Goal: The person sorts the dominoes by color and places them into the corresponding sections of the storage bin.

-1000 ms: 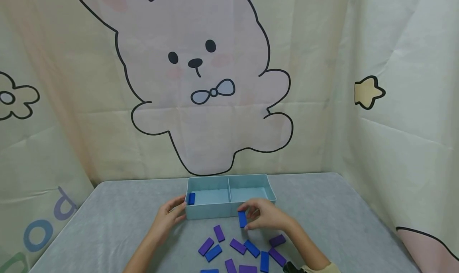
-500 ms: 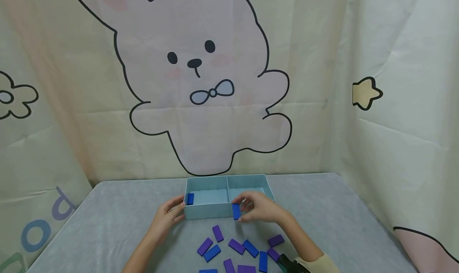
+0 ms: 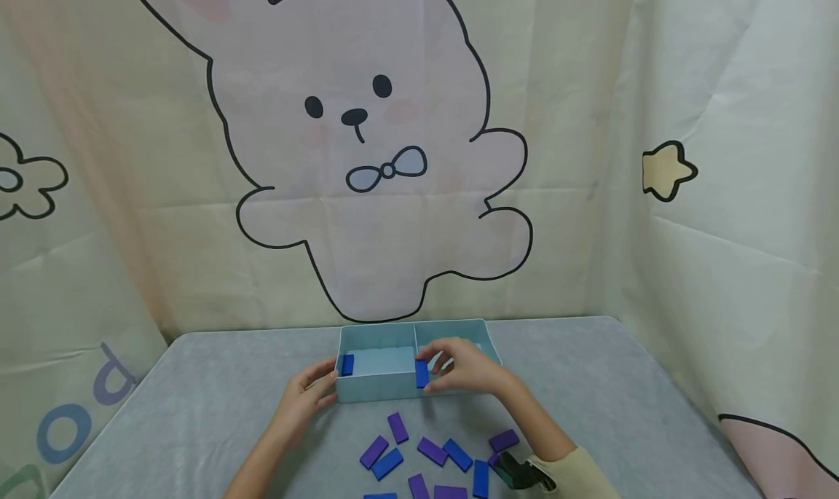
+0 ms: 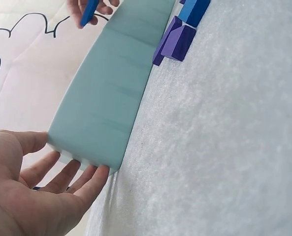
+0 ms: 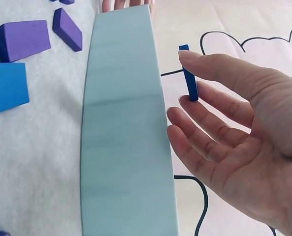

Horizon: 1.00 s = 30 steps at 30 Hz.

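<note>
A light teal box (image 3: 373,390) with two compartments stands at the far side of the table. My left hand (image 3: 306,393) rests its fingertips against the box's left end, the thumb at the top corner in the left wrist view. Between thumb and fingers my right hand (image 3: 468,368) pinches a blue rectangular block (image 3: 422,374), held upright. In the head view this block overlaps the front wall near the divider; the right wrist view shows it beyond the rim. Another blue block (image 3: 348,364) is in the left compartment, at its left end.
Several loose purple blocks (image 3: 432,451) and blue blocks (image 3: 457,454) lie scattered on the grey cloth-covered table (image 3: 216,382) in front of the box. A curtain (image 3: 577,251) with a cartoon animal hangs right behind the table's far edge.
My right hand has carried the blue block left and up, from in front of the box to its front wall near the divider. The left hand stays at the box's end.
</note>
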Each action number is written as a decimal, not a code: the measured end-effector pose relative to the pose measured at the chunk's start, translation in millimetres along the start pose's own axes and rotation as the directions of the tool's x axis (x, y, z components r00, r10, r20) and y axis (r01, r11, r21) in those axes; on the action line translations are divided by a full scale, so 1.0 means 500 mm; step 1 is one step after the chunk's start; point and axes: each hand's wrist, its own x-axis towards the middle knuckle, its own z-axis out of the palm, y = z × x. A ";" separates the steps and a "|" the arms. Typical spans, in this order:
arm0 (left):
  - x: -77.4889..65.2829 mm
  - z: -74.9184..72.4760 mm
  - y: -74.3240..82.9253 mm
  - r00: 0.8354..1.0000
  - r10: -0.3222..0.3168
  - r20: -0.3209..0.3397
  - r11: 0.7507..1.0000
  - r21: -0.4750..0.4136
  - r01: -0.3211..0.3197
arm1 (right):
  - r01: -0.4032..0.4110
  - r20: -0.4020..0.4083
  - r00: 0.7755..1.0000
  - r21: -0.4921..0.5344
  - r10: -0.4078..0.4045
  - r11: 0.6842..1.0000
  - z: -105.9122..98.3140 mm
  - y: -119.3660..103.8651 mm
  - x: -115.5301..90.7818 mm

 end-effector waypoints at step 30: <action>-0.002 0.000 0.002 1.000 -0.007 -0.013 1.000 0.019 0.008 | -0.051 -0.037 0.998 -0.018 0.050 0.999 0.020 -0.030 0.088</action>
